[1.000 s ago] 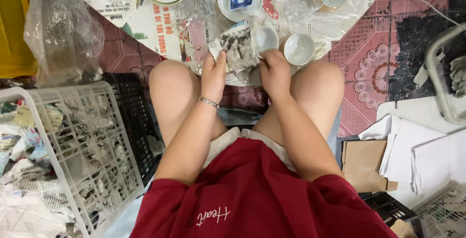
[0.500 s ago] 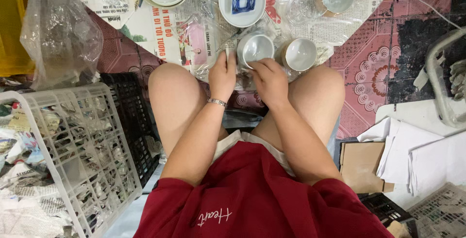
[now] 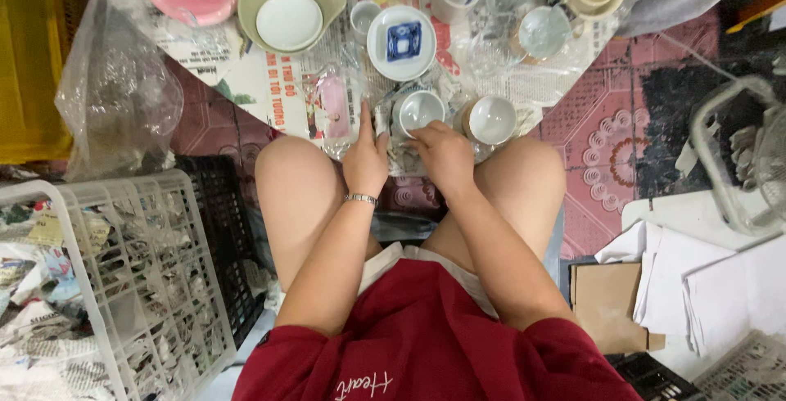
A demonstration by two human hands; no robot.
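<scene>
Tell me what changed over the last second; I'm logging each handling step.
The crumpled paper wad both hands held is gone from view. The left hand and right hand now sit at a bare white cup. A second cup beside it, the blue-patterned saucer and the white basket stayed put.

The floor (image 3: 655,123) is patterned red tile. Newspaper sheets (image 3: 270,82) lie spread over it, carrying white cups (image 3: 491,119), a saucer with a blue square (image 3: 401,41) and a green dish (image 3: 286,4). A white crate (image 3: 123,270) sits nearby.
</scene>
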